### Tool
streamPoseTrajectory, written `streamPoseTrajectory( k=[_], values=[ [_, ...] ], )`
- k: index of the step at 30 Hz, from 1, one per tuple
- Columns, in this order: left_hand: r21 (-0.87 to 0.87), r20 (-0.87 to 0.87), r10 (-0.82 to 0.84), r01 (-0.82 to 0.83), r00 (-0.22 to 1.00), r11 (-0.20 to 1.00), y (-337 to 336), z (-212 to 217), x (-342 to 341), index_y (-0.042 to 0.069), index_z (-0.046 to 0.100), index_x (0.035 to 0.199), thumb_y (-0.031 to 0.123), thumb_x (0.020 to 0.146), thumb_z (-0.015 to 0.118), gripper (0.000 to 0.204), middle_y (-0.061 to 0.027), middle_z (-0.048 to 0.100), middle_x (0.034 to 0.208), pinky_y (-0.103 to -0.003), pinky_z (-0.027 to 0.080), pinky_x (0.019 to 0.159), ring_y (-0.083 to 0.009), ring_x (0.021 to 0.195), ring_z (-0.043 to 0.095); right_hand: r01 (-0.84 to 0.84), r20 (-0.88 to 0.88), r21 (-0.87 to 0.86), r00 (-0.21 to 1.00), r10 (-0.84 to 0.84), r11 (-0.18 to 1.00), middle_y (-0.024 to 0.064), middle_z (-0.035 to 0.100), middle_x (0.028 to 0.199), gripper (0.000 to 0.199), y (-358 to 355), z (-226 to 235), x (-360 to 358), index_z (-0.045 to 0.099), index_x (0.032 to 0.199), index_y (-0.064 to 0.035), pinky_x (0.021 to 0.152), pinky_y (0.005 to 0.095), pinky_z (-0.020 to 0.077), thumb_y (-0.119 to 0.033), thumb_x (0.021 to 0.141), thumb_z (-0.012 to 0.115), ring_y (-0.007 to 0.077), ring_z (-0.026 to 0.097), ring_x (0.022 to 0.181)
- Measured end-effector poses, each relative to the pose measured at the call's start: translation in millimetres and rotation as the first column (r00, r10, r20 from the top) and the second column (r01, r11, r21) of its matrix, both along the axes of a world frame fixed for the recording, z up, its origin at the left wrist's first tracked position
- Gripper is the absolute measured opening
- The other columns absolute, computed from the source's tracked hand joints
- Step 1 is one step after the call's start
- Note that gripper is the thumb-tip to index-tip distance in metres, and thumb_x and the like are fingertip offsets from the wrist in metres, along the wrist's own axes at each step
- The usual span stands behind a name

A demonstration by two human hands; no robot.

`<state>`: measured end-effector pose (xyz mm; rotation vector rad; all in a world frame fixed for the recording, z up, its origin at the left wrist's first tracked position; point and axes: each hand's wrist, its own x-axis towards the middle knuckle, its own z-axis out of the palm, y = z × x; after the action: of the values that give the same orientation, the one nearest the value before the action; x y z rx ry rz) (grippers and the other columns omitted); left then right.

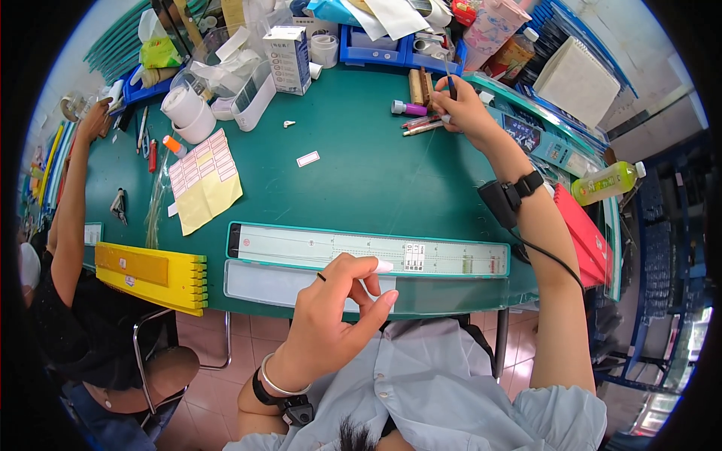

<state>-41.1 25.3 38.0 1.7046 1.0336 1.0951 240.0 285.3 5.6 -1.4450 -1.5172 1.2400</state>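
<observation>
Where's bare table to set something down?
Biggest: the green tabletop between the small label, the right hand and the long case. Narrower: between the label sheet and that label. Crowded: back edge, with blue bins and paper rolls; right edge, with a green bottle.

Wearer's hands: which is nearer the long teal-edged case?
The left hand, by the case, wearing a dark ring; the right hand, farther off, holds a slim dark tool.

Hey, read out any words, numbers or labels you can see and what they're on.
Nothing I can quote:
Long teal-edged case: small printed marks, too small to read.
White label there: dark print, too small.
White-and-blue box: printed lines, too small.
Sheet of red-framed labels: print blurred.
Loose red-framed label: too small.
Green bottle: lettering blurred.
</observation>
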Motion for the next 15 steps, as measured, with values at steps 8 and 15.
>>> streamPoseTrajectory(
  k=[8, 15],
  values=[
    [-0.03, 0.015, -0.017, 0.017, 1.0, 0.999, -3.8, -0.3, 0.2, -0.004, 0.057, 0.113, -0.001, 0.085, 0.073, 0.033, -0.008, 0.06, 0.086, -0.022, 0.05, 0.064, -0.0101, 0.067, 0.063, 0.064, -0.059, 0.01, 0.996, -0.063, 0.998, -0.0004, 0.053, 0.072, 0.014, -4.9, -2.8, 3.8, 0.048, 0.106, -0.0065, 0.048, 0.0236, 0.0308, -0.012, 0.1, 0.058, 0.0063, 0.043, 0.059],
    [-0.077, 0.016, -0.092, 0.093, 0.996, 0.993, -10.4, -0.3, 5.2, -0.004, 0.056, 0.115, -0.002, 0.084, 0.074, 0.036, -0.0089, 0.062, 0.087, -0.023, 0.051, 0.064, -0.0109, 0.069, 0.064, 0.129, 0.046, 0.19, 0.989, -0.14, 0.973, 0.0044, 0.07, 0.081, 0.013, -3.9, -3.6, -0.7, 0.052, 0.105, -0.0043, 0.052, 0.0271, 0.0403, -0.009, 0.096, 0.06, 0.0095, 0.052, 0.063]
  ],
)
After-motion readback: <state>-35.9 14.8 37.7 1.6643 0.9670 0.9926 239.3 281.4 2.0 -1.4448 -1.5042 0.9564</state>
